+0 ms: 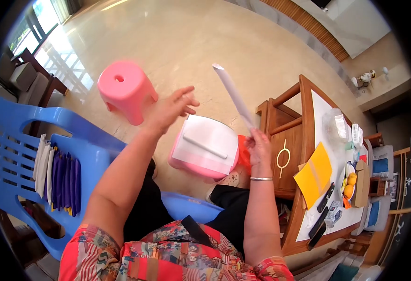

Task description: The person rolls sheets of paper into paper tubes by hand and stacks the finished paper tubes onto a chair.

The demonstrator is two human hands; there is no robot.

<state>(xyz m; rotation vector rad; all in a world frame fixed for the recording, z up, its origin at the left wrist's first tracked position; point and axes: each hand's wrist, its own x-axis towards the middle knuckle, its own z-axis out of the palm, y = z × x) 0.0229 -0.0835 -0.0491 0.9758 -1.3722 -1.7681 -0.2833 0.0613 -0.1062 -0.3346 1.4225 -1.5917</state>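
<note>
My right hand (259,146) pinches the lower end of a long white paper strip (234,93), which tilts up and away to the left; whether it is folded or rolled I cannot tell. To its left, my left hand (176,108) is raised with fingers apart and nothing in them. Below both hands, a white sheet (201,157) covers most of the top of a pink stool (194,169). A thin white rod (205,146) lies slantwise across that sheet.
Another pink stool (129,89) stands ahead on the left. Folded purple packets (66,182) rest on a blue chair (91,154). On the right, a wooden table (287,239) bears a yellow envelope (314,175), remotes (326,196) and fruit. Something red (244,152) sits beside the near stool.
</note>
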